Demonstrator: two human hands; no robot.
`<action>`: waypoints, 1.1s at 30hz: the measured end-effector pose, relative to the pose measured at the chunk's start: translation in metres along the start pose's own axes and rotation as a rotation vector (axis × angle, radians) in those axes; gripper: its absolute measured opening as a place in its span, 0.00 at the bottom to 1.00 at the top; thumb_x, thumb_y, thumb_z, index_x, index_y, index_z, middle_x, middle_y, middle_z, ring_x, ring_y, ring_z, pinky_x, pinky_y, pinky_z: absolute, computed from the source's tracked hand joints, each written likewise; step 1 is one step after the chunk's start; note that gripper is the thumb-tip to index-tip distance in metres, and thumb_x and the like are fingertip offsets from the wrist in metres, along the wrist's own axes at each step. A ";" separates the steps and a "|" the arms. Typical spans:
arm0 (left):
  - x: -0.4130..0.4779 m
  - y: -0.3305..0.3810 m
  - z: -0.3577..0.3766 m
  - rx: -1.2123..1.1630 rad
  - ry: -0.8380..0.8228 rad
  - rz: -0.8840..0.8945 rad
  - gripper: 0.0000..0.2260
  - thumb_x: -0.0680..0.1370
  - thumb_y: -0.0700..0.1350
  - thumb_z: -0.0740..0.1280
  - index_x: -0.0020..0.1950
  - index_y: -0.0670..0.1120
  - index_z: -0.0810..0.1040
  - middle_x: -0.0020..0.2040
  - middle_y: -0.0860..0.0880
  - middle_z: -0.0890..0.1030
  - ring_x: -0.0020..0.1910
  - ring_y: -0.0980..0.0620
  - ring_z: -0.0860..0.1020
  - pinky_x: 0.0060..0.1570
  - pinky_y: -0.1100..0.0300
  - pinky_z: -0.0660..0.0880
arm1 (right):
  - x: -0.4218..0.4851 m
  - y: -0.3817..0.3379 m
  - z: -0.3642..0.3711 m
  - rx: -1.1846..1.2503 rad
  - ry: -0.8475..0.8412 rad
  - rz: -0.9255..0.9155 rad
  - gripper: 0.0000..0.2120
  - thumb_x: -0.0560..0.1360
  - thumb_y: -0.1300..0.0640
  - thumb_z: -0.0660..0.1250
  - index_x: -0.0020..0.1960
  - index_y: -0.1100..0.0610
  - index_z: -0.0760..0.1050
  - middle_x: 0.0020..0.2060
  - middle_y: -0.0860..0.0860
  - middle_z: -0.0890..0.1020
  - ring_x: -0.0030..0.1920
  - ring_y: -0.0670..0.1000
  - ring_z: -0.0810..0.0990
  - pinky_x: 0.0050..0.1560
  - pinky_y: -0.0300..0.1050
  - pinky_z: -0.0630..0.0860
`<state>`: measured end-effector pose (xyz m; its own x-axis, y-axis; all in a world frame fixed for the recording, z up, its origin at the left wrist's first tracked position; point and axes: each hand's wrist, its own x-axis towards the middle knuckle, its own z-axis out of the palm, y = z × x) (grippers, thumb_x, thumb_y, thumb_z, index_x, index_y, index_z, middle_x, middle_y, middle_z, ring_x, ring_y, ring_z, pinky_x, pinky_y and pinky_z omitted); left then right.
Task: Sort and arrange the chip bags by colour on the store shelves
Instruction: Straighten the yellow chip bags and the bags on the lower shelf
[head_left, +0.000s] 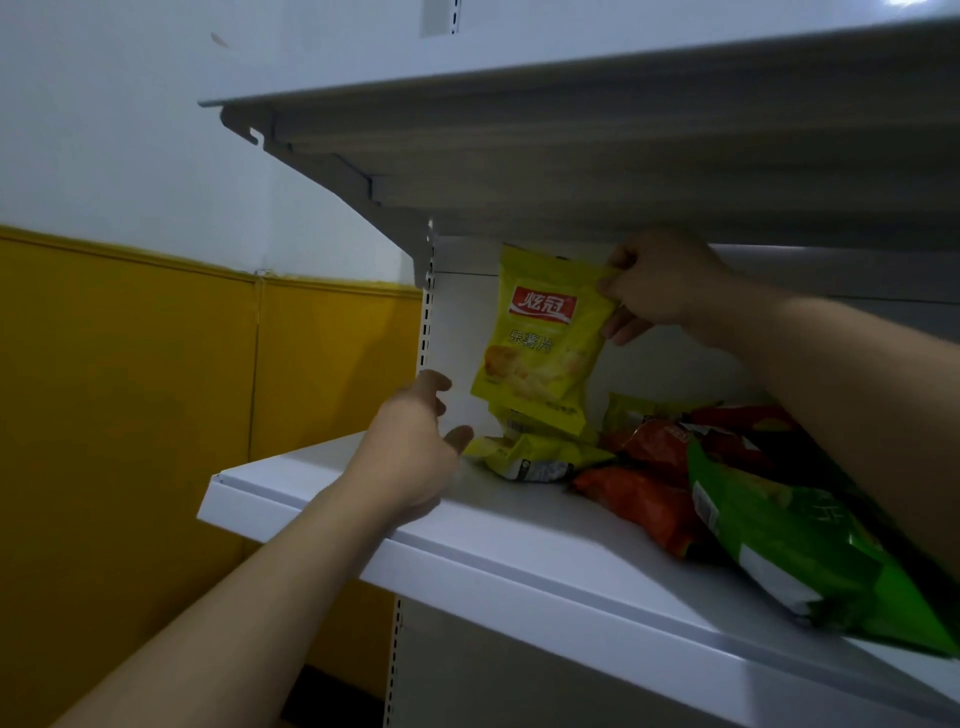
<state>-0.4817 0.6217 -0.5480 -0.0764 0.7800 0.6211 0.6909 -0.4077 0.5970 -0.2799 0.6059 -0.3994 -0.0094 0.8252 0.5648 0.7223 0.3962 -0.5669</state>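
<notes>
Here, mixed chip bags (649, 499) on shelf (467, 558).

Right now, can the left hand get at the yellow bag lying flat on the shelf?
Probably yes: the left hand hovers open right beside the flat yellow bag, thumb almost touching it, nothing between them.

Your right hand (660, 286) pinches the upright bag (540, 343) at the shelf's (467, 551) back left, under the upper shelf (571, 156); flat bag (530, 457) lies below it; your left hand (415, 452) just left of that; pile (654, 441) to the right, largest bag (789, 561) frontmost.
</notes>
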 end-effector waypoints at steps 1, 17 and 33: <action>0.002 -0.005 -0.004 0.137 -0.026 0.048 0.19 0.76 0.50 0.69 0.65 0.50 0.71 0.57 0.49 0.76 0.54 0.50 0.75 0.48 0.58 0.73 | 0.004 -0.001 0.002 0.009 0.014 0.007 0.05 0.78 0.67 0.60 0.49 0.67 0.74 0.41 0.67 0.82 0.40 0.64 0.84 0.43 0.58 0.82; 0.013 -0.043 -0.005 0.397 -0.097 0.050 0.21 0.78 0.61 0.60 0.65 0.51 0.73 0.62 0.50 0.77 0.63 0.47 0.71 0.57 0.53 0.67 | 0.106 -0.007 0.112 0.049 -0.080 0.126 0.11 0.76 0.70 0.58 0.38 0.60 0.71 0.35 0.64 0.80 0.36 0.61 0.84 0.40 0.57 0.83; 0.008 -0.045 -0.015 0.061 0.054 -0.027 0.17 0.75 0.54 0.58 0.47 0.44 0.81 0.39 0.48 0.81 0.38 0.45 0.78 0.36 0.52 0.75 | 0.175 0.083 0.180 -0.226 0.043 0.272 0.11 0.70 0.63 0.65 0.52 0.61 0.76 0.46 0.62 0.83 0.46 0.63 0.83 0.44 0.59 0.82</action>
<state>-0.5241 0.6393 -0.5629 -0.1334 0.7631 0.6324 0.7303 -0.3557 0.5833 -0.3463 0.8552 -0.4554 0.2298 0.8686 0.4391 0.8293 0.0614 -0.5555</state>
